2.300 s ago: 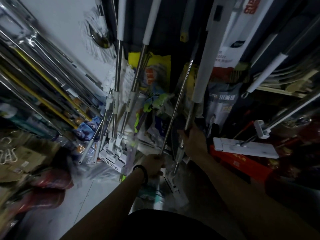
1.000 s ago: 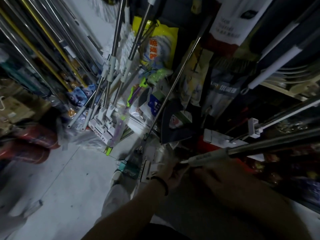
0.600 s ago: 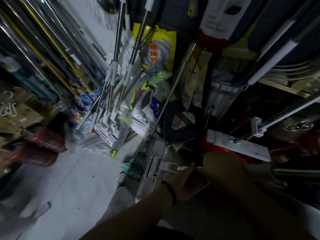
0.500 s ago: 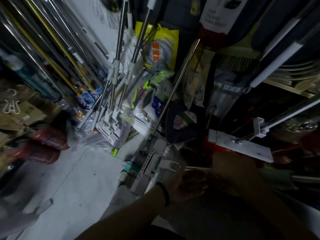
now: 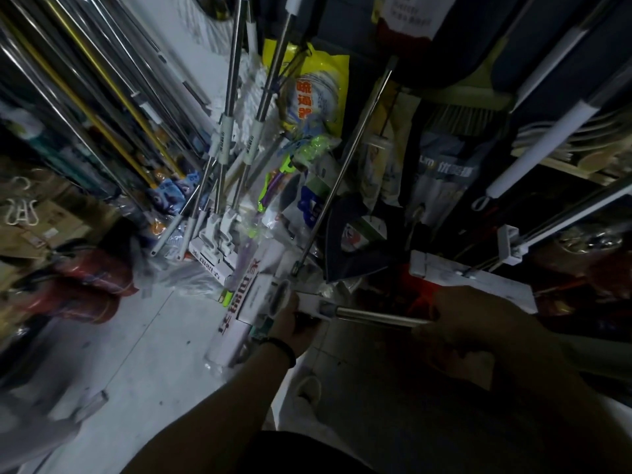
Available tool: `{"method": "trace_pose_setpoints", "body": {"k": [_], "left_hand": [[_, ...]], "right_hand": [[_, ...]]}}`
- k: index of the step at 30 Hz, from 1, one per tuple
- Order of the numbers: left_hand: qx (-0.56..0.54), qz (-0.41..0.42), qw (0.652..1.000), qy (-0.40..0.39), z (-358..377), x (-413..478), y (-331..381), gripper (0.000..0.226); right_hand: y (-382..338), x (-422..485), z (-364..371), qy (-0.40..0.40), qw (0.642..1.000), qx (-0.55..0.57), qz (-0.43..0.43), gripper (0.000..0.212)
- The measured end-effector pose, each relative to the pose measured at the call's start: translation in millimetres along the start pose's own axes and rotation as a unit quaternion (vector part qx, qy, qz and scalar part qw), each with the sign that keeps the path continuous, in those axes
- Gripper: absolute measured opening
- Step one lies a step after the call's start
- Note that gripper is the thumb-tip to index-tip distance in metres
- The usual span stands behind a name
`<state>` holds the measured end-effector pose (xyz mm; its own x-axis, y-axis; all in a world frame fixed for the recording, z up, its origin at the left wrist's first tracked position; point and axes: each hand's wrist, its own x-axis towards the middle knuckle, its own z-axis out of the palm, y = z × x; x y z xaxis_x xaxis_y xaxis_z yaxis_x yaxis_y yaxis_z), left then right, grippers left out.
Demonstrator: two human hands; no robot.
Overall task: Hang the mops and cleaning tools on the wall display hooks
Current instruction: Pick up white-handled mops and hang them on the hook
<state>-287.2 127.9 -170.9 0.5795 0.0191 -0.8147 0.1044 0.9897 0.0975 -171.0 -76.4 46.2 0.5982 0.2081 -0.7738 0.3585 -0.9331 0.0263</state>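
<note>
holding the mop (image 5: 372, 315) level, left hand (image 5: 292, 325) clasping its head, right hand (image 5: 478, 325) its pole.

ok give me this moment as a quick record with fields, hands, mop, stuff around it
left hand: grips the mop at the white joint by its head
right hand: grips the steel pole
mop pose: roughly level, head to the left, held in both hands, on no hook
behind: other mops upright by the wall, yellow bag
right side: flat white mop head
</note>
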Motion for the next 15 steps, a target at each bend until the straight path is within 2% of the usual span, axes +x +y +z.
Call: {"method": "trace_pose_setpoints", "body": {"k": [2, 4, 6, 9, 12, 15], "left_hand": [[0.001, 0.001, 1.000, 0.001, -3, 2, 5, 0.039], [0.019, 0.004, 1.000, -0.016, 2, -3, 8, 0.037], [0.024, 0.009, 0.999, -0.021, 4, -9, 10, 0.034], [0.061, -0.004, 0.997, -0.056, 5, -12, 17, 0.052], [0.112, 0.000, 0.990, -0.083, 8, -16, 27, 0.071], [0.146, 0.025, 0.984, -0.095, 15, -24, 41, 0.069]], "right_hand": [[-15, 21, 8, 0.016, 0.999, 0.009, -0.032, 0.029], [-37, 42, 15, 0.012, 0.996, 0.063, -0.064, 0.029], [-59, 61, 24, 0.017, 0.987, 0.124, -0.099, 0.039], [-90, 86, 39, 0.052, 0.973, 0.177, -0.136, 0.050], [-116, 95, 40, 0.083, 0.958, 0.217, -0.168, 0.045], [-130, 97, 33, 0.108, 0.942, 0.254, -0.193, 0.046]]}}
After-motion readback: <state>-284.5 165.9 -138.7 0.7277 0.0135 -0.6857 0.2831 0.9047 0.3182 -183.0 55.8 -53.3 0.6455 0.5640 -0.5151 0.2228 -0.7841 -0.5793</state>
